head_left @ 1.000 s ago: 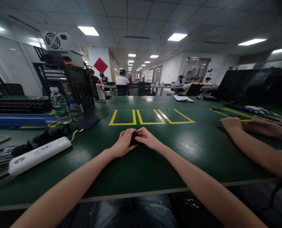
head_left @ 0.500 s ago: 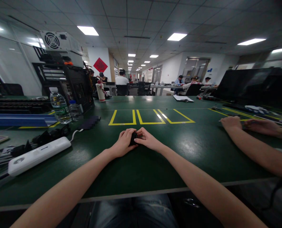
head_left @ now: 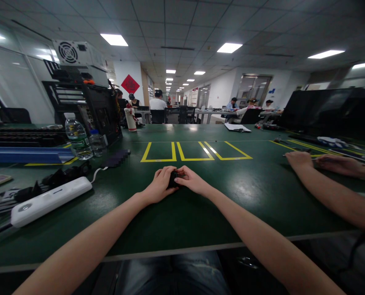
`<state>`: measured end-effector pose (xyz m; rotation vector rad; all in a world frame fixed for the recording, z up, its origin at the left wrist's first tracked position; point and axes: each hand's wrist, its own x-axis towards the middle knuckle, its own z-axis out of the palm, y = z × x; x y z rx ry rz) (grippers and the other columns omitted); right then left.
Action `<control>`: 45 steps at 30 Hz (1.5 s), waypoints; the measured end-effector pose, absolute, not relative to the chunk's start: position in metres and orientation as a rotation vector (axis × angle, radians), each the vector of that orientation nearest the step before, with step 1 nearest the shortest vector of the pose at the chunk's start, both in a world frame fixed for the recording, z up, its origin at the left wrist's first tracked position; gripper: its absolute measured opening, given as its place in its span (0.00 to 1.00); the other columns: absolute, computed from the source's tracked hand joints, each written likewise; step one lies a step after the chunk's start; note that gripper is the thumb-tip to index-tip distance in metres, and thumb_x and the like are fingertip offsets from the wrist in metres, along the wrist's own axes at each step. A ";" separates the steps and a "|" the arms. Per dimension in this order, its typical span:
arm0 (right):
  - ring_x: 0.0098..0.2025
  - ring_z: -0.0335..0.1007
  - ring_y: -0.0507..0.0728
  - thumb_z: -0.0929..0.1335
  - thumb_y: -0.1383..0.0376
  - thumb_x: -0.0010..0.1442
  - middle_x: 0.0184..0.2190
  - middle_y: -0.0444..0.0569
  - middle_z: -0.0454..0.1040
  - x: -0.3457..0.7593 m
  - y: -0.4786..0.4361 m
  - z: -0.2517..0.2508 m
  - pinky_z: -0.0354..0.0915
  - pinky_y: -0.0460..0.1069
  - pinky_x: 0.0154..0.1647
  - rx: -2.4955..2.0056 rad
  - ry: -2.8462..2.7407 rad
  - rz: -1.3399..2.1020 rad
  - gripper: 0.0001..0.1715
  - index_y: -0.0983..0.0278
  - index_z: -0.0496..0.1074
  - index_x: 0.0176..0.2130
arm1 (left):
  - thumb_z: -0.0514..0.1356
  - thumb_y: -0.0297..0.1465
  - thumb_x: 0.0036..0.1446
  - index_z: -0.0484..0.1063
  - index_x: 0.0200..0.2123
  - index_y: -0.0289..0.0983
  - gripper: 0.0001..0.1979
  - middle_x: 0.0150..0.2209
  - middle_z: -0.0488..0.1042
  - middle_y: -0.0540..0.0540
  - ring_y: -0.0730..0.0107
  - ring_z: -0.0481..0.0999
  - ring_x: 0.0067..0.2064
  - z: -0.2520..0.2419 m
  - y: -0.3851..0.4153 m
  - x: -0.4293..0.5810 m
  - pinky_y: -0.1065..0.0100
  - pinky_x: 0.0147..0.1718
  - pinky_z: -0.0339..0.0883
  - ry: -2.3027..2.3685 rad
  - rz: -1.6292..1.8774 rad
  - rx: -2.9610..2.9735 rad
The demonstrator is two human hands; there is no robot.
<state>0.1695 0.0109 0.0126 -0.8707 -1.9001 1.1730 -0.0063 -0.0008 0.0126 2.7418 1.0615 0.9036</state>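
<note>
Between my two hands is a small black object (head_left: 173,179), partly covered by my fingers, low over or on the green table (head_left: 182,221). My left hand (head_left: 160,185) is wrapped round its left side. On the right side, the thumb and fingers of my right hand (head_left: 191,180) close on it. What exactly the object is cannot be made out. Just beyond my hands, three yellow tape outlines (head_left: 196,159) lie on the table.
To the left are a white power strip (head_left: 51,201), black cables, a water bottle (head_left: 78,137), a smaller bottle (head_left: 96,143) and computer hardware (head_left: 99,114). Another person's hands (head_left: 299,159) rest at the right, near dark monitors (head_left: 327,108). A clipboard (head_left: 238,127) lies farther back.
</note>
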 end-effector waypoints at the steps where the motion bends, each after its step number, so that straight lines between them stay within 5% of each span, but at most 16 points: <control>1: 0.42 0.62 0.54 0.67 0.62 0.48 0.37 0.46 0.63 0.170 0.011 0.013 0.62 0.55 0.44 -0.854 -1.901 1.184 0.17 0.63 0.59 0.38 | 0.57 0.32 0.49 0.48 0.51 0.40 0.28 0.50 0.57 0.42 0.58 0.57 0.53 0.013 -0.001 -0.006 0.51 0.51 0.48 1.061 0.902 2.744; 11: 0.40 0.62 0.53 0.63 0.59 0.52 0.35 0.44 0.63 0.168 0.010 0.012 0.62 0.53 0.42 -0.858 -1.885 1.113 0.13 0.62 0.59 0.36 | 0.58 0.32 0.48 0.48 0.51 0.40 0.29 0.50 0.57 0.41 0.57 0.57 0.53 0.008 0.002 -0.004 0.50 0.50 0.49 1.079 0.924 2.758; 26: 0.40 0.63 0.53 0.68 0.63 0.46 0.37 0.45 0.63 0.170 0.007 0.017 0.62 0.53 0.43 -0.821 -1.892 1.226 0.19 0.62 0.59 0.38 | 0.57 0.32 0.48 0.48 0.51 0.39 0.28 0.50 0.57 0.41 0.59 0.57 0.53 0.009 0.001 -0.005 0.52 0.51 0.48 1.057 0.926 2.750; 32: 0.38 0.63 0.52 0.64 0.60 0.51 0.34 0.44 0.63 0.168 0.006 0.018 0.61 0.53 0.42 -0.821 -1.877 1.146 0.12 0.62 0.60 0.35 | 0.57 0.32 0.48 0.48 0.51 0.39 0.28 0.50 0.57 0.42 0.59 0.56 0.53 0.009 0.001 -0.005 0.52 0.52 0.47 1.061 0.946 2.758; 45: 0.41 0.63 0.54 0.67 0.63 0.48 0.37 0.47 0.63 0.168 0.010 0.015 0.61 0.54 0.43 -0.854 -1.853 1.214 0.17 0.63 0.60 0.37 | 0.57 0.31 0.48 0.48 0.51 0.38 0.28 0.50 0.57 0.41 0.60 0.56 0.53 0.009 0.002 -0.005 0.54 0.52 0.48 1.069 0.923 2.772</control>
